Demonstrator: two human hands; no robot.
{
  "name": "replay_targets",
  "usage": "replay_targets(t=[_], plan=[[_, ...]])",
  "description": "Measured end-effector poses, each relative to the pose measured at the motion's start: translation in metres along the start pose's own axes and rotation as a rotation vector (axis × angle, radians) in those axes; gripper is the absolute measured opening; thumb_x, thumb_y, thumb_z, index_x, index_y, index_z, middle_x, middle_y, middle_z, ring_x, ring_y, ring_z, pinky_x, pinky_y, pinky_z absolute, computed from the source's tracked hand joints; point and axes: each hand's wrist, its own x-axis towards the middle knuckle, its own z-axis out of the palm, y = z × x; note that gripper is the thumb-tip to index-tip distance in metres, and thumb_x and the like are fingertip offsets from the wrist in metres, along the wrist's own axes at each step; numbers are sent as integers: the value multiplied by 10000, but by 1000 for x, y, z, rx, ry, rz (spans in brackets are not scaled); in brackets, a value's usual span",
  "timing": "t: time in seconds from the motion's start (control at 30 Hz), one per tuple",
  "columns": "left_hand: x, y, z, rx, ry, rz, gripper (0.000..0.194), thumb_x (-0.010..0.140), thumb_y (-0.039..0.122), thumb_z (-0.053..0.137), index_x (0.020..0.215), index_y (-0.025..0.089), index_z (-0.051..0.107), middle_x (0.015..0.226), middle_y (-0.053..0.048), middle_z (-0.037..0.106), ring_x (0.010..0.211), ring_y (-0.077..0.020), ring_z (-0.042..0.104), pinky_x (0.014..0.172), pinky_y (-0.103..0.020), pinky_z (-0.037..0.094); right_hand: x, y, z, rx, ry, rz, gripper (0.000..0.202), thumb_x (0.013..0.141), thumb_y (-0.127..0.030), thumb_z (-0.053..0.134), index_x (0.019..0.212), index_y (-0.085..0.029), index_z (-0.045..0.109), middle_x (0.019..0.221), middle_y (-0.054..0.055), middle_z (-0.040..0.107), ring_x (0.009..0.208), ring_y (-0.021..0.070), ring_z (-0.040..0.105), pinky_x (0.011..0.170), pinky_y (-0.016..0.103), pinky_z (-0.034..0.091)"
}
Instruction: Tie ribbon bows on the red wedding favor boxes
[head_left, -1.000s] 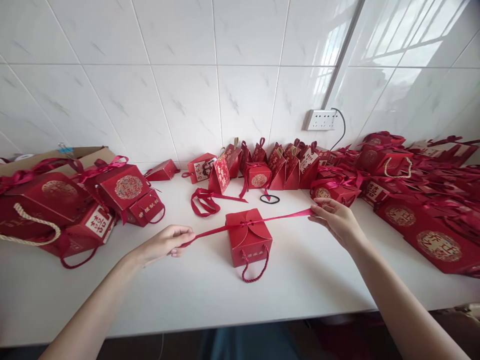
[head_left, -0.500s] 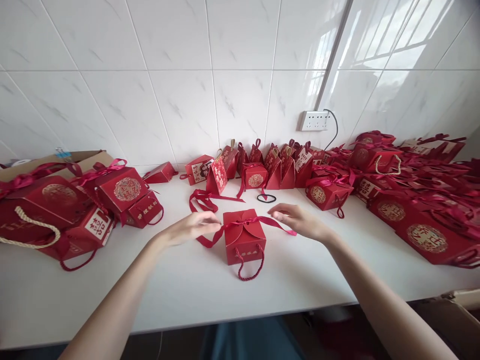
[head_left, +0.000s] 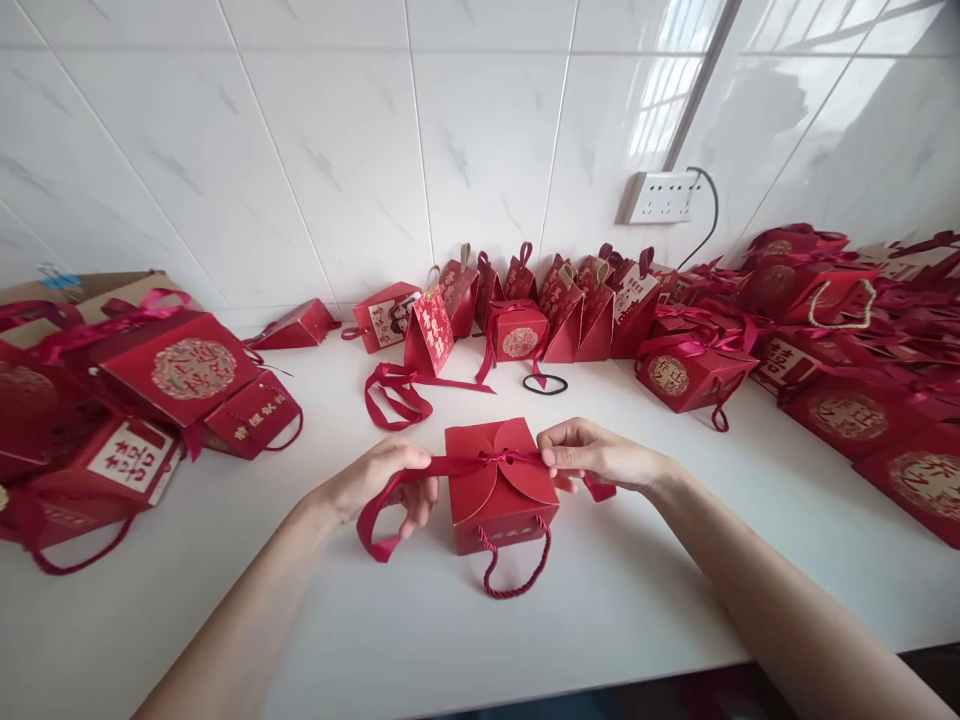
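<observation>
A red gift box (head_left: 465, 500) with overlapping petal flaps stands on the white table in front of me. A dark red ribbon (head_left: 466, 465) crosses its top, with a knot at the middle. My left hand (head_left: 386, 480) pinches the ribbon's left end, and a loop hangs below the fingers. To the right of the box, my right hand (head_left: 592, 455) pinches the other end close to the knot, its tail hanging behind the fingers. A twisted red cord handle (head_left: 517, 592) droops from the box's front.
Red boxes with ribbons crowd the left (head_left: 180, 365) and right (head_left: 832, 410). A row of small pointed boxes (head_left: 562, 315) lines the tiled wall. A loose ribbon (head_left: 397, 395) and a black elastic ring (head_left: 546, 384) lie behind the box. A power strip (head_left: 661, 198) hangs on the wall.
Both hands have closed on the ribbon's ends, which hung loose before. The ribbon is now stretched straight across the top. The view has shifted closer and lower.
</observation>
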Motion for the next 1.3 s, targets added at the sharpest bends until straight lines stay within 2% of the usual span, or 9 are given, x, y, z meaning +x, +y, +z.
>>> replay_targets(t=[0.13, 0.23, 0.3, 0.4, 0.5, 0.63, 0.77, 1.1, 1.3], plan=[[4, -7, 7, -74, -28, -20, 367, 799, 332, 488, 527, 110, 595, 446, -68, 606, 311, -120, 508, 340, -216, 375, -2, 1, 1, 42, -33, 32, 421, 749, -529, 704, 627, -171, 518, 544, -32, 536, 498, 87, 472, 484, 227, 319], [6, -7, 13, -143, -61, -37, 427, 818, 463, 515, 569, 123, 576, 430, -40, 591, 239, -78, 410, 267, -185, 252, -3, 4, 1, 89, -55, -6, 501, 727, -639, 667, 638, -172, 511, 561, -16, 558, 501, 89, 463, 503, 233, 337], [6, -7, 16, -156, -77, -42, 474, 798, 565, 566, 610, 131, 572, 445, -26, 601, 229, -69, 398, 258, -178, 224, -4, 6, 1, 132, -61, -38, 503, 771, -646, 619, 645, -173, 506, 567, -10, 561, 510, 91, 469, 521, 237, 347], [7, -8, 17, -131, -104, -54, 501, 749, 618, 633, 633, 135, 567, 527, -33, 648, 288, -82, 488, 315, -184, 325, -3, 10, 0, 155, -57, -13, 432, 831, -549, 621, 649, -172, 512, 548, -21, 542, 518, 92, 483, 531, 236, 340], [10, -11, 13, -127, -124, -59, 529, 721, 638, 651, 608, 126, 584, 582, -46, 667, 351, -100, 551, 388, -203, 408, 0, 14, -3, 140, -57, 13, 444, 773, -543, 689, 615, -171, 505, 530, -35, 524, 482, 79, 458, 507, 229, 322], [12, -16, 9, -124, -146, -51, 530, 734, 627, 646, 581, 120, 623, 543, -50, 650, 388, -127, 574, 451, -239, 471, 3, 17, -6, 142, -57, 12, 489, 707, -584, 724, 584, -171, 493, 512, -49, 497, 454, 69, 437, 469, 219, 322], [12, -18, 6, -115, -154, -23, 503, 771, 591, 630, 587, 123, 662, 556, -66, 666, 423, -147, 597, 465, -257, 482, 1, 17, -10, 141, -65, 55, 487, 701, -565, 736, 579, -174, 472, 508, -59, 473, 475, 73, 459, 449, 203, 316], [11, -19, -1, -92, -187, 19, 488, 799, 534, 630, 547, 119, 678, 552, -79, 679, 390, -130, 566, 441, -243, 453, -1, 13, -17, 103, -138, 2, 465, 760, -525, 704, 571, -180, 457, 457, -102, 363, 429, 47, 284, 532, 232, 414], [13, -18, 2, -87, -152, 1, 494, 769, 563, 649, 581, 108, 691, 576, -89, 691, 403, -132, 578, 446, -235, 468, 1, 16, -14, 97, -121, 28, 460, 740, -540, 716, 595, -166, 489, 471, -92, 393, 439, 51, 323, 512, 224, 386]])
